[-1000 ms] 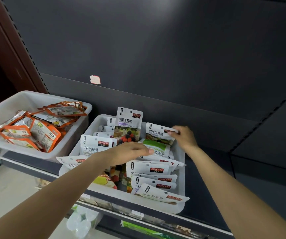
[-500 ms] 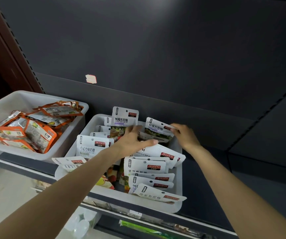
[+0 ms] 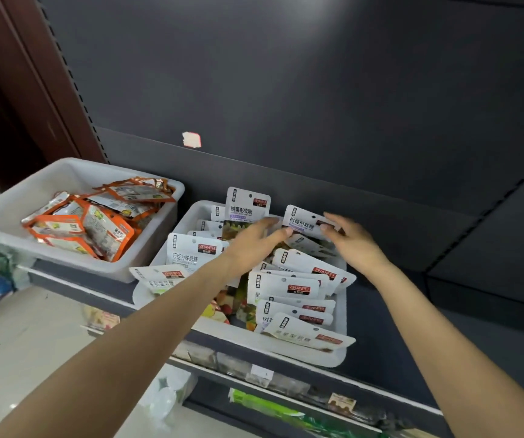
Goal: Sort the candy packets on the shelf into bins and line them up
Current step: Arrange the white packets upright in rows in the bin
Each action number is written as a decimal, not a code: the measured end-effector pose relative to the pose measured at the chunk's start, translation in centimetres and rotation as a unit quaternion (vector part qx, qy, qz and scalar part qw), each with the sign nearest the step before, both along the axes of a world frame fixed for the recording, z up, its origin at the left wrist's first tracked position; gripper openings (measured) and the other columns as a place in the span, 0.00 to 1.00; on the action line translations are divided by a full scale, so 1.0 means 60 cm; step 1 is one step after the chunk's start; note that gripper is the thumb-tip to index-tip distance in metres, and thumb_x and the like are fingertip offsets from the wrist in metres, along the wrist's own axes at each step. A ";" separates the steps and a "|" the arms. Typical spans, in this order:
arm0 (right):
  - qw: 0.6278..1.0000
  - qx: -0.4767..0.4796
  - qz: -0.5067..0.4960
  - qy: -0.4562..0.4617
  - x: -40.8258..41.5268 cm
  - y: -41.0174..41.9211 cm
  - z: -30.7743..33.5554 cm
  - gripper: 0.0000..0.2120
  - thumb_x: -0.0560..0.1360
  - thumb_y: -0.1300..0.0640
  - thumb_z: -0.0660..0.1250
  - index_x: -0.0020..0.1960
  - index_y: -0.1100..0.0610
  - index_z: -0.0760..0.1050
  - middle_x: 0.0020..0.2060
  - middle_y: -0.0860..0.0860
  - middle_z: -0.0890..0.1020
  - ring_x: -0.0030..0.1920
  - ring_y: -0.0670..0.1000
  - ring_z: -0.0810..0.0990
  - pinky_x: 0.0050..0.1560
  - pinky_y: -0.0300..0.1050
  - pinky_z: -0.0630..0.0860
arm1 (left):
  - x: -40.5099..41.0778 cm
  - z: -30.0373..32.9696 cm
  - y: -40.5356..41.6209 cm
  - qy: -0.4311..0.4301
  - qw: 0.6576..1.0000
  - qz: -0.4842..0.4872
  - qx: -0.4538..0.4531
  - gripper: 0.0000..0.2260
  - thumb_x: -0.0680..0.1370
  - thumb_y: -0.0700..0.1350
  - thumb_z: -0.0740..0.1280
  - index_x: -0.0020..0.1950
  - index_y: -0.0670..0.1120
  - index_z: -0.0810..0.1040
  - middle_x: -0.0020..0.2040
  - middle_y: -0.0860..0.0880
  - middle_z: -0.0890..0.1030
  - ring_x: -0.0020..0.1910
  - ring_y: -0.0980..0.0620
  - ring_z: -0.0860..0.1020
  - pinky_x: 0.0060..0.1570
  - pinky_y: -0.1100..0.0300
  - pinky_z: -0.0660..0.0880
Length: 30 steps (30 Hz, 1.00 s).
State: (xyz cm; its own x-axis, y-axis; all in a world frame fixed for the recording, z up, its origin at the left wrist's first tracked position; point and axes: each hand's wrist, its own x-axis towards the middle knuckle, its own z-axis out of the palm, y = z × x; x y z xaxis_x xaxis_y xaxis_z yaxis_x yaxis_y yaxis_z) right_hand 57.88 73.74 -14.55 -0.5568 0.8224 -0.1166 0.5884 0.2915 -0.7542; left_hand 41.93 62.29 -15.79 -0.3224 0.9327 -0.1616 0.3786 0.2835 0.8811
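Hands first: we find the right hand (image 3: 354, 240) pinching the right edge of a white raspberry-gummy packet (image 3: 305, 223) at the back of the right bin (image 3: 286, 347). The left hand (image 3: 256, 240) lies flat with straight fingers against that packet's left side, gripping nothing. We judge the two are steadying it upright so it joins the standing packet (image 3: 247, 206) just beside it. White packets (image 3: 289, 289) in front lie overlapped and slanted, not yet lined up. Orange packets (image 3: 80, 224) sit heaped in the left bin (image 3: 74, 169), kept apart by kind. Both bins rest on the shelf (image 3: 74, 281).
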 end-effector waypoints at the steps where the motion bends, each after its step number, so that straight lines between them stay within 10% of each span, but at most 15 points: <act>1: 0.999 0.031 0.005 -0.015 -0.010 -0.009 0.007 0.20 0.81 0.51 0.59 0.72 0.51 0.66 0.71 0.50 0.67 0.69 0.51 0.67 0.61 0.41 0.64 | -0.014 0.005 -0.010 0.042 0.999 0.014 0.016 0.21 0.79 0.53 0.63 0.71 0.49 0.67 0.70 0.50 0.72 0.68 0.51 0.70 0.67 0.58 0.65; 13: 0.996 0.066 0.028 -0.059 -0.253 -0.110 0.022 0.22 0.80 0.56 0.60 0.72 0.51 0.61 0.70 0.52 0.69 0.66 0.53 0.71 0.60 0.46 0.69 | -0.268 -0.003 -0.068 0.210 0.977 -0.027 0.029 0.09 0.79 0.39 0.62 0.58 0.41 0.77 0.54 0.45 0.81 0.51 0.51 0.78 0.50 0.65 0.71; 19: 0.985 0.040 -0.049 -0.159 -0.315 -0.089 -0.024 0.36 0.79 0.62 0.61 0.78 0.47 0.43 0.77 0.52 0.49 0.77 0.57 0.48 0.74 0.54 0.53 | -0.325 -0.049 -0.042 0.235 0.964 -0.127 -0.005 0.15 0.80 0.43 0.63 0.66 0.44 0.74 0.65 0.45 0.76 0.63 0.48 0.74 0.59 0.64 0.67; 24: 0.979 0.125 -0.051 -0.152 -0.322 -0.056 -0.036 0.12 0.76 0.60 0.66 0.59 0.55 0.71 0.61 0.53 0.72 0.65 0.57 0.69 0.59 0.47 0.68 | -0.339 -0.085 -0.011 0.230 0.959 -0.164 -0.029 0.18 0.80 0.45 0.62 0.70 0.47 0.69 0.70 0.46 0.69 0.67 0.48 0.69 0.63 0.61 0.65; 30: 0.949 0.261 -0.062 -0.165 -0.313 -0.053 -0.003 0.02 0.78 0.58 0.64 0.49 0.55 0.75 0.48 0.51 0.79 0.48 0.54 0.77 0.42 0.44 0.68 | -0.349 -0.102 0.024 0.244 0.953 -0.175 -0.033 0.18 0.80 0.47 0.63 0.70 0.48 0.69 0.69 0.47 0.69 0.66 0.49 0.69 0.59 0.63 0.66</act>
State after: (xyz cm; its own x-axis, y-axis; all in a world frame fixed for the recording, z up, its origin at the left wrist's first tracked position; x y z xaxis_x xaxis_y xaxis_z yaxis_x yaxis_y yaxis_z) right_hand 39.11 70.55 -14.71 -0.4555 0.8731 0.1740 0.8217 0.4875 -0.2952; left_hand 20.98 63.76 -21.93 -0.0457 0.9898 -0.1346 0.8206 0.1140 0.5600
